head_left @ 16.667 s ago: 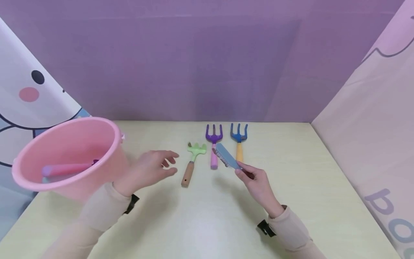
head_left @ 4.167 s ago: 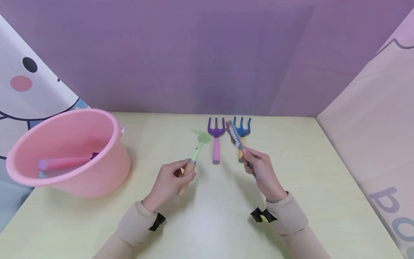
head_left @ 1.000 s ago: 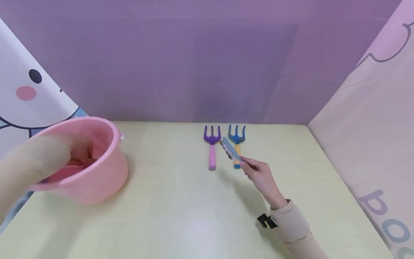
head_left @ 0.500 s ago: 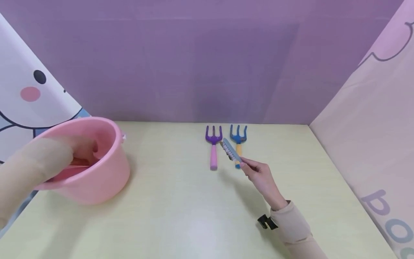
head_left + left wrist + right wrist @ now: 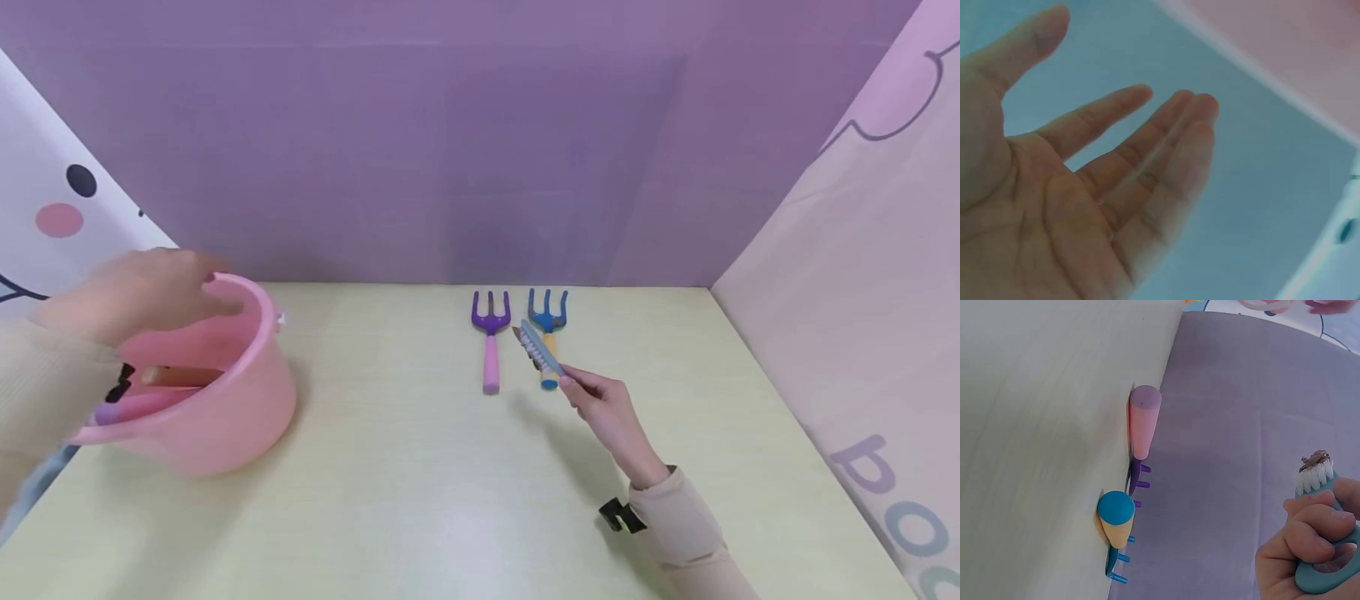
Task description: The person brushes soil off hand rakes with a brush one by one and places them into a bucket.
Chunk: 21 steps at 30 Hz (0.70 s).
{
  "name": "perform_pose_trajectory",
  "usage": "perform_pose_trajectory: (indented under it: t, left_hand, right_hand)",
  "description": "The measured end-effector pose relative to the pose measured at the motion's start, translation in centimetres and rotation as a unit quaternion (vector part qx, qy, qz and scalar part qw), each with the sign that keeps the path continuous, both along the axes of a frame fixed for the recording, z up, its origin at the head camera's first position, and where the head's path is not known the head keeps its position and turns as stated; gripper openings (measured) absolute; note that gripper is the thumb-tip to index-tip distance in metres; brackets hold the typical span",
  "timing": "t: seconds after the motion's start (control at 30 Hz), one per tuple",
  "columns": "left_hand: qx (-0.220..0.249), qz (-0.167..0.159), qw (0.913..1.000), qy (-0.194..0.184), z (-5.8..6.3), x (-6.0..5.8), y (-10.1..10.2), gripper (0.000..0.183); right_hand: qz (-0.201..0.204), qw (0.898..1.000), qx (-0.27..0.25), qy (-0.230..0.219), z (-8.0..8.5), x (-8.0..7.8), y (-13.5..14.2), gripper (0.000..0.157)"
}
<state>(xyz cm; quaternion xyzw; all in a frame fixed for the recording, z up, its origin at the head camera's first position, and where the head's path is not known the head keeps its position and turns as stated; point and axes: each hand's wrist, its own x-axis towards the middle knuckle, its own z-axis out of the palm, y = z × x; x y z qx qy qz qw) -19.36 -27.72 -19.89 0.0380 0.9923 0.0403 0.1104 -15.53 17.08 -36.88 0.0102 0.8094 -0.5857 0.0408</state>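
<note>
My left hand (image 5: 150, 292) is over the far rim of the pink bucket (image 5: 232, 433), and its fingers hold nothing. In the left wrist view that hand (image 5: 1072, 200) has its palm showing and fingers loosely extended. Inside the bucket lie a wooden handle (image 5: 180, 377) and a pink handle (image 5: 153, 404); their heads are hidden. My right hand (image 5: 603, 408) grips a blue-grey scrubbing brush (image 5: 542, 350) above the table. The right wrist view shows brown dirt on its white bristles (image 5: 1314, 478) and a loop handle (image 5: 1319, 581).
Two hand forks lie side by side near the back of the pale table (image 5: 390, 500): a purple one with a pink handle (image 5: 491, 367) and a blue one (image 5: 547, 317) with a yellow handle, partly behind the brush. A purple curtain-like wall (image 5: 480, 150) stands behind.
The green hand rake lay on the table, then was in my left hand; now its wooden handle lies in the bucket. My left hand has risen out of the bucket. The right hand keeps the brush.
</note>
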Motion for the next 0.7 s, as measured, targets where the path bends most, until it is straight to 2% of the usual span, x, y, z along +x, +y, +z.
perform_pose_trajectory:
  t: [0.1,0.17,0.27,0.37,0.43,0.5,0.7]
  left_hand:
    - [-0.034,-0.032,0.9969,0.063,0.8,1.2,2.1,0.056]
    - [-0.035,-0.048,0.9929,0.103,0.9,2.1,3.7,0.046]
    - [0.01,-0.082,0.9852,0.15,0.4,3.2,5.8,0.034]
    - [0.054,-0.119,0.9756,0.176,-0.7,4.0,7.6,0.036]
    - [0.068,-0.134,0.9713,0.184,-1.6,4.1,8.6,0.039]
    - [0.087,-0.139,0.9712,0.173,-2.7,3.9,9.6,0.041]
    - [0.138,-0.144,0.9708,0.133,-6.5,1.9,12.7,0.04]
  right_hand:
    - [-0.002,1.0,0.003,0.0,0.1,0.0,0.2,0.038]
    - [-0.004,1.0,0.003,0.001,0.1,0.0,0.3,0.038]
    - [-0.006,1.0,-0.002,0.004,0.1,-0.1,0.5,0.038]
    - [-0.007,1.0,-0.005,0.008,0.1,-0.1,0.7,0.039]
    - [-0.008,1.0,-0.008,0.009,0.1,-0.1,0.7,0.039]
    - [-0.008,1.0,-0.012,0.011,0.2,-0.1,0.8,0.039]
    - [-0.002,1.0,-0.013,0.016,0.2,-0.1,0.8,0.038]
